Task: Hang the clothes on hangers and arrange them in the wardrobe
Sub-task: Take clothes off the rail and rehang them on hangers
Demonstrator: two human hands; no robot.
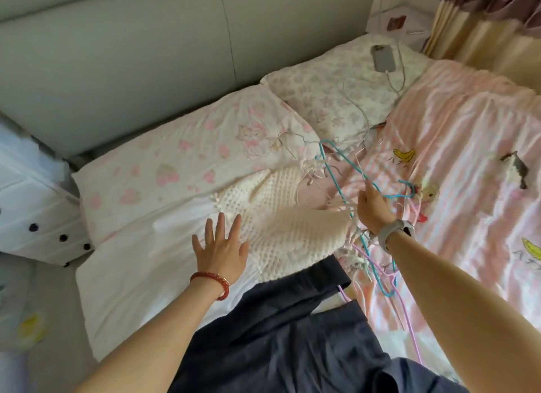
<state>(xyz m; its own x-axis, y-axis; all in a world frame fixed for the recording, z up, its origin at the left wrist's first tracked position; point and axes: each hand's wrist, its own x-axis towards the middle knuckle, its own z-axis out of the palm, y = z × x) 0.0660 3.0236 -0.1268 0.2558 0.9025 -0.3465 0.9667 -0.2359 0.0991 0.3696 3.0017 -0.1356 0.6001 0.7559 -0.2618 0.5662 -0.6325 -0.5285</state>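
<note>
Bed (123,290), white sheet: cream knitted garment (281,228) lying flat at centre, its lower edge overlapped by a dark navy garment (292,328); left hand (221,250), fingers spread and straight, hovering over or resting at the knit's left edge, contact unclear. Tangle of wire hangers, blue hanger (339,173) uppermost with white and purple ones, just right of the knit on the pink striped duvet (468,158); right hand (373,208) curled round the blue wire. Phone (383,59) on cable on the far floral pillow (328,100).
</note>
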